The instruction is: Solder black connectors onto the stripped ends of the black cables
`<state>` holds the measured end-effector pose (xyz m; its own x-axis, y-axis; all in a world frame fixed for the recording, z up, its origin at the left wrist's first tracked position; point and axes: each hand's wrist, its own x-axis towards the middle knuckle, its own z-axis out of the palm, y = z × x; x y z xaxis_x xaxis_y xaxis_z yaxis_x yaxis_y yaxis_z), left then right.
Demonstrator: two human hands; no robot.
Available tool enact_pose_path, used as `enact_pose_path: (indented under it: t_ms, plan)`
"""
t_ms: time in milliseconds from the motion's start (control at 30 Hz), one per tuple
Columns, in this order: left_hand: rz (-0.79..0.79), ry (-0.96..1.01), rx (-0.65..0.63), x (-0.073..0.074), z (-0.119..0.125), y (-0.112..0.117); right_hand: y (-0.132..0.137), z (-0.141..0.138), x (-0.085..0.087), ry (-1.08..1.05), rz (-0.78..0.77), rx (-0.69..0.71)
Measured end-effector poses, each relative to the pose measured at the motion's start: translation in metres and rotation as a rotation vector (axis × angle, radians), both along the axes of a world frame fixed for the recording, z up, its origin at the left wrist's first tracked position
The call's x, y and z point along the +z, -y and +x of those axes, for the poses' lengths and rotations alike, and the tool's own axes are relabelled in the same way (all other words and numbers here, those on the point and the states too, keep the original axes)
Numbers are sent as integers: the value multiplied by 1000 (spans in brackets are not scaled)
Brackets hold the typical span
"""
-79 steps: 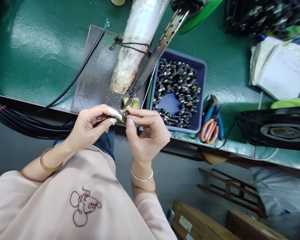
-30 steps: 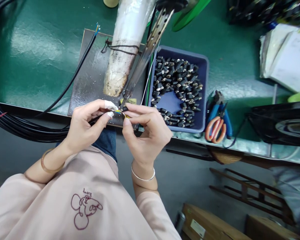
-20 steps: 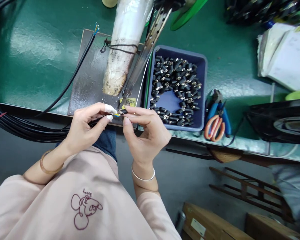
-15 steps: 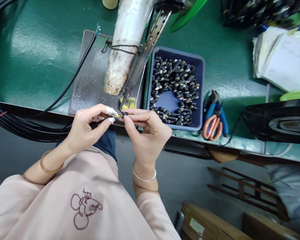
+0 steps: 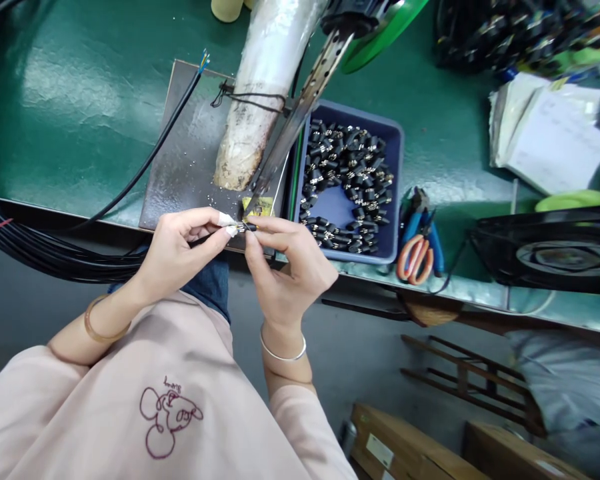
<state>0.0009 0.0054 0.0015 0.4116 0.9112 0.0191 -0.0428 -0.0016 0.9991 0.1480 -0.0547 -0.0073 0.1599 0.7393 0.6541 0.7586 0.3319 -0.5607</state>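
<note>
My left hand [image 5: 180, 250] pinches the end of a thin black cable [image 5: 205, 238] between thumb and taped forefinger, its coloured wire ends pointing right. My right hand [image 5: 285, 260] pinches a small black connector [image 5: 251, 227] and holds it against those wire ends. Both hands meet at the bench's front edge, just below the tip of a perforated metal arm [image 5: 300, 113]. A blue tray [image 5: 399, 200] holding several black connectors sits to the right of my hands.
A dark metal plate [image 5: 185, 160] lies on the green bench [image 5: 80, 100] with a plastic-wrapped cylinder [image 5: 260, 100] on it. A second black cable [image 5: 150, 157] crosses the plate. Cable bundle [image 5: 25, 247] at left. Orange and blue pliers [image 5: 420, 240], papers [image 5: 550, 133], a black fan [image 5: 555, 253] to the right.
My hands have stayed pinched together at the bench edge with only small finger shifts. The view has drifted slightly, moving the tray and pliers a little left.
</note>
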Motion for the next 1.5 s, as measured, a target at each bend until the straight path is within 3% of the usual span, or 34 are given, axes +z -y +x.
enact_pose_path:
  t_ms: [200,500,767,967,1500]
  plan:
    - [-27,15,-19,1,3,-3,-2,0,-1,-59,-2,0]
    - [83,-34,68,-1,10,-3,-2,-1,-2,-85,5,-4]
    - [114,-111,70,-1,10,-4,-1,-1,1,95,49,-68]
    - [122,-78,57,-1,9,-5,0,-1,-1,65,41,-26]
    - [-62,83,13,4,9,-8,-3,1,-1,61,48,-11]
